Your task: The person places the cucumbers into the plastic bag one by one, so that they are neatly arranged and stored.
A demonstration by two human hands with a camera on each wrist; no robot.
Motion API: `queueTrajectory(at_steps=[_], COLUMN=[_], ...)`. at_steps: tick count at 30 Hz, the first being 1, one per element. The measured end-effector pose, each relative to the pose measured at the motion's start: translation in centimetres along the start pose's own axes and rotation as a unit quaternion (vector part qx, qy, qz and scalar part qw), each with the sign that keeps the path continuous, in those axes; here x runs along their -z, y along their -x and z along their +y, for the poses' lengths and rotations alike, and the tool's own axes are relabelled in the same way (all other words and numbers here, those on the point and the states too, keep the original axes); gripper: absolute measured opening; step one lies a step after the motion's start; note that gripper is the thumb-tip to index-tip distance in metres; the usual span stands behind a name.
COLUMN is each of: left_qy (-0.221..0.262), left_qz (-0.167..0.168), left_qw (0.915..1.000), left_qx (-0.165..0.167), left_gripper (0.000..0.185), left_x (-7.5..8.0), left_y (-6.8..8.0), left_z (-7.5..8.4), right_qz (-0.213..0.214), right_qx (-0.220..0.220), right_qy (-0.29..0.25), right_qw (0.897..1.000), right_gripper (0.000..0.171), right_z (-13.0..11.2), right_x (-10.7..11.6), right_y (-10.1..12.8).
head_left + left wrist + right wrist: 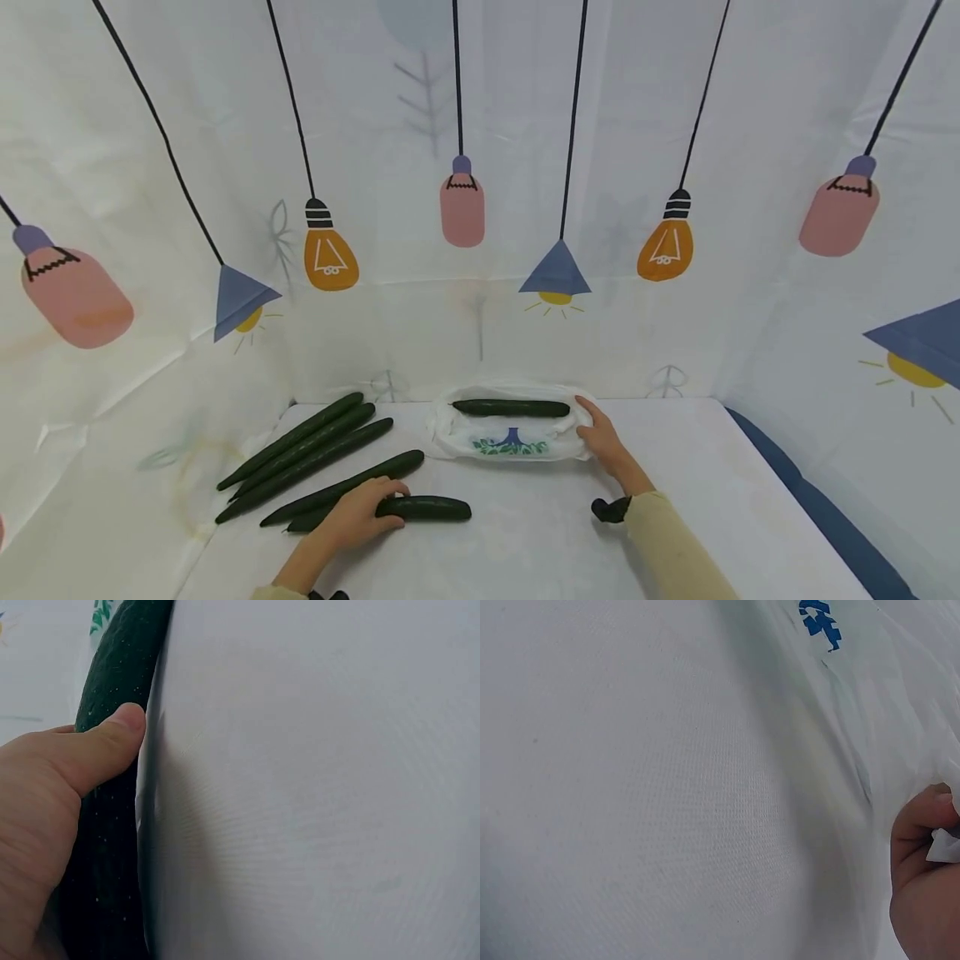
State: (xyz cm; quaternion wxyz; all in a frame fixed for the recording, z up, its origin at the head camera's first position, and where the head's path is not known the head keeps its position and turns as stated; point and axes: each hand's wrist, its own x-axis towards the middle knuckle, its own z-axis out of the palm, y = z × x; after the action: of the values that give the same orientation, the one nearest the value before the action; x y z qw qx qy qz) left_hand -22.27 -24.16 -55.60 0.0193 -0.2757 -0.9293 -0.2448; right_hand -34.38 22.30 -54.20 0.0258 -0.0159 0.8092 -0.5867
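On the near part of the table, my left hand (363, 510) grips a long dark green cucumber (435, 508) from above. The left wrist view shows the thumb lying along that cucumber (109, 855); the other fingers are mostly hidden. Farther back, my right hand (602, 435) holds the right edge of a white plastic bag (461, 442) with a blue and green tree print. Up close, the right fingers (922, 840) pinch the thin plastic. Another cucumber (510, 408) lies crosswise on or in the bag's far part; which of the two I cannot tell.
Several more cucumbers (300, 467) lie slanted side by side at the left of the white table (525, 533), one close beside my left hand. A white curtain (405, 333) printed with lamps hangs behind and at both sides. Something blue (817, 508) runs along the right edge.
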Motion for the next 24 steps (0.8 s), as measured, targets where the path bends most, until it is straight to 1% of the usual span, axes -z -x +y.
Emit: queueTrajectory(at_steps=[2,5,7,11,14,19,22,24], left_qy=[-0.007,-0.009,-0.011,-0.009,0.001,0.023,0.036,0.045], left_qz=[0.011,0.022,0.027,0.024,0.026,0.047,0.065,0.075], left_qw=[0.9999,0.9996,0.9995,0.9997,0.9997,0.9985,0.9968,0.9954], left_qx=[-0.01,-0.014,-0.011,0.002,0.003,-0.015,-0.031,-0.04], left_gripper=[0.035,0.035,0.036,0.037,0.037,0.037,0.037,0.038], left_x=[-0.2,-0.5,-0.6,-0.6,-0.4,-0.3,-0.2,-0.2], left_y=[0.1,0.1,0.0,-0.4,-0.8,-1.8,-2.4,-2.7], left_z=[0.0,0.0,0.1,0.4,0.8,1.6,2.0,2.3], right_qz=[0.002,-0.001,-0.004,-0.006,-0.006,-0.005,-0.018,-0.033], right_qx=[-0.004,-0.008,-0.009,-0.011,-0.01,-0.009,-0.002,0.005], right_qy=[-0.002,-0.002,-0.002,-0.004,-0.006,-0.008,-0.011,-0.01], right_qw=[1.0,1.0,1.0,1.0,1.0,1.0,1.0,0.999], right_gripper=[0.075,0.074,0.074,0.074,0.077,0.078,0.08,0.086], right_z=[0.1,0.3,0.5,1.1,1.5,1.8,1.7,1.7], right_x=[0.0,0.0,0.0,0.0,0.0,0.1,0.2,0.4], right_y=[0.0,0.1,0.2,0.3,0.3,0.2,0.2,0.3])
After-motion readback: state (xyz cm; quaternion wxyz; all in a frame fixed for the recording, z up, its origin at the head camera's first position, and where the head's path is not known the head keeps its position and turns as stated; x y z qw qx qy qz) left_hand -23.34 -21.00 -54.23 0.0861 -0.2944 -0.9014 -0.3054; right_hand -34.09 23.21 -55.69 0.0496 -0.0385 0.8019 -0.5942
